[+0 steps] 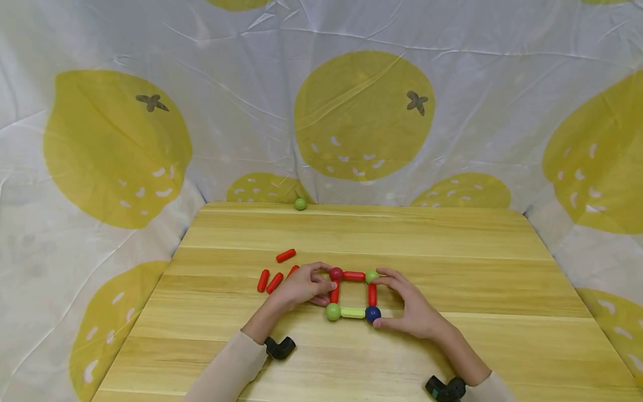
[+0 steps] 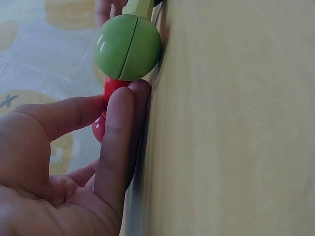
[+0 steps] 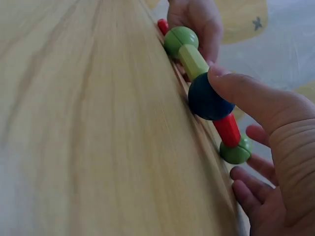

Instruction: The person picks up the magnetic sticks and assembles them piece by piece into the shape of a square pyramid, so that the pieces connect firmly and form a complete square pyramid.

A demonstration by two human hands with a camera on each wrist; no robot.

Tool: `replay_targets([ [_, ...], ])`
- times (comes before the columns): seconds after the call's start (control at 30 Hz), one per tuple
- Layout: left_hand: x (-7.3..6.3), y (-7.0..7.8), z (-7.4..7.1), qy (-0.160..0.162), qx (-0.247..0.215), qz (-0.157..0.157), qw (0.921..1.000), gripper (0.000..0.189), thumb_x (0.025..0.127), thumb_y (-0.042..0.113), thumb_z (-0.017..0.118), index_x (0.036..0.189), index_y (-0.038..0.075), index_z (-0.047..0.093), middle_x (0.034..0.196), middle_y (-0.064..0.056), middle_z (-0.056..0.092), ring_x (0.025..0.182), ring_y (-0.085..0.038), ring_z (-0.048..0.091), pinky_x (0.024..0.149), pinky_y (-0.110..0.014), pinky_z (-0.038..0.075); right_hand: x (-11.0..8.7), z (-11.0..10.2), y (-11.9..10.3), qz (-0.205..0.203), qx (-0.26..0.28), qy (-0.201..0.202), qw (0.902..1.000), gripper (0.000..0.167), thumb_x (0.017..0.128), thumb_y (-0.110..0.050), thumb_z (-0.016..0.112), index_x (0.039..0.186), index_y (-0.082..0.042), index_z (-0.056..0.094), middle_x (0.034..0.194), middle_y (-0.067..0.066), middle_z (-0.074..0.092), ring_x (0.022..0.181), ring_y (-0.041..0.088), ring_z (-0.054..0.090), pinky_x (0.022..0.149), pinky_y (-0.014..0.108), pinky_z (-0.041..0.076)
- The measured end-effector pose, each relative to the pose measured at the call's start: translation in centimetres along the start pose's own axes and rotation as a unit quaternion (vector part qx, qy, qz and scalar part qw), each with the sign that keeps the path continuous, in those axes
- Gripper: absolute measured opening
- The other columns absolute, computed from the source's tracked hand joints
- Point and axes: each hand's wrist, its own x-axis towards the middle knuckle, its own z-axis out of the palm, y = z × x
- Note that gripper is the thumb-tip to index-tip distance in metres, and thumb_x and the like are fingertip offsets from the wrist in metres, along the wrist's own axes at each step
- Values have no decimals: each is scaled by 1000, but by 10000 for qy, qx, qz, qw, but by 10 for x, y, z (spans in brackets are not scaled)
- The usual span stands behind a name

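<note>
Between the hands lies a square of toy building rods and balls. Red rods form three sides and a pale green rod the near one. At its corners are a dark red ball, a green ball, a blue ball and another green ball. My left hand pinches the left red rod between thumb and fingers. My right hand spans the right side, its thumb on the blue ball and its fingertips at the far green ball.
Several loose red rods lie on the wooden table left of the square, one partly behind the left hand. A lone green ball sits at the far table edge, against a lemon-print cloth.
</note>
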Motion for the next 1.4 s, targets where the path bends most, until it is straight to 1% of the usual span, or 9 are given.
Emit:
replay_targets([
  [0.3, 3, 1, 3, 72, 213, 213, 9995, 50, 96, 21, 76, 139, 6, 56, 99, -14, 72, 72, -20, 75, 70, -36, 65, 2, -8, 11, -267, 389, 15, 9989, 76, 77, -37, 93, 142, -20, 58, 161, 9, 39, 144, 32, 45, 112, 39, 48],
  [0.4, 1, 6, -3, 220, 879, 594, 9941, 46, 97, 25, 74, 136, 6, 59, 99, -11, 73, 72, -20, 75, 68, -35, 64, 2, -9, 13, -225, 401, 45, 9989, 76, 76, -36, 94, 142, -21, 59, 161, 7, 40, 142, 30, 47, 112, 39, 48],
  [0.47, -2, 10, -11, 566, 1773, 1010, 9773, 42, 97, 29, 74, 132, 8, 64, 96, -5, 73, 71, -15, 72, 65, -29, 61, 1, -9, 14, -213, 395, 59, 9990, 77, 75, -37, 94, 142, -21, 58, 161, 7, 40, 139, 30, 49, 111, 39, 48],
  [0.53, -5, 13, -22, 1058, 2767, 1364, 9453, 39, 96, 32, 76, 126, 9, 68, 91, 0, 72, 66, -11, 67, 61, -26, 56, 1, -9, 15, -178, 401, 49, 9990, 79, 75, -37, 94, 143, -21, 57, 161, 6, 40, 138, 29, 51, 111, 38, 48],
  [0.63, -11, 15, -38, 1730, 3805, 1493, 8961, 35, 89, 35, 82, 114, 12, 74, 83, 6, 70, 63, -8, 58, 59, -25, 50, 0, -9, 14, -148, 430, 9, 9990, 87, 73, -38, 95, 147, -20, 54, 162, 7, 39, 137, 28, 52, 111, 35, 48],
  [0.7, -15, 15, -46, 1928, 4111, 1366, 8804, 34, 85, 35, 87, 109, 13, 76, 82, 5, 69, 64, -8, 57, 61, -27, 50, 0, -9, 13, -156, 441, -38, 9989, 94, 71, -38, 96, 151, -18, 50, 163, 9, 37, 138, 27, 51, 112, 33, 47],
  [0.77, -19, 15, -52, 1987, 4287, 1168, 8736, 35, 81, 36, 89, 105, 14, 77, 83, 4, 69, 68, -8, 58, 66, -29, 52, 1, -8, 13, -148, 410, -125, 9990, 104, 69, -40, 97, 156, -17, 44, 166, 9, 34, 141, 26, 49, 113, 31, 46],
  [1.07, -25, 12, -53, 1790, 4328, 684, 8809, 42, 76, 35, 93, 107, 13, 76, 88, 0, 71, 79, -13, 62, 75, -34, 56, 11, -1, 17, -181, -42, -179, 9997, 107, 70, -48, 95, 157, -15, 42, 164, 2, 38, 142, 20, 47, 104, 32, 50],
  [1.4, -18, 8, -54, 1994, 4141, 929, 8832, 26, 81, 23, 90, 98, 9, 77, 82, 1, 72, 76, -11, 65, 73, -31, 58, 19, -7, 23, -253, 64, -60, 9996, 105, 70, -43, 96, 156, -14, 43, 162, 9, 41, 118, 22, 56, 94, 30, 50],
])
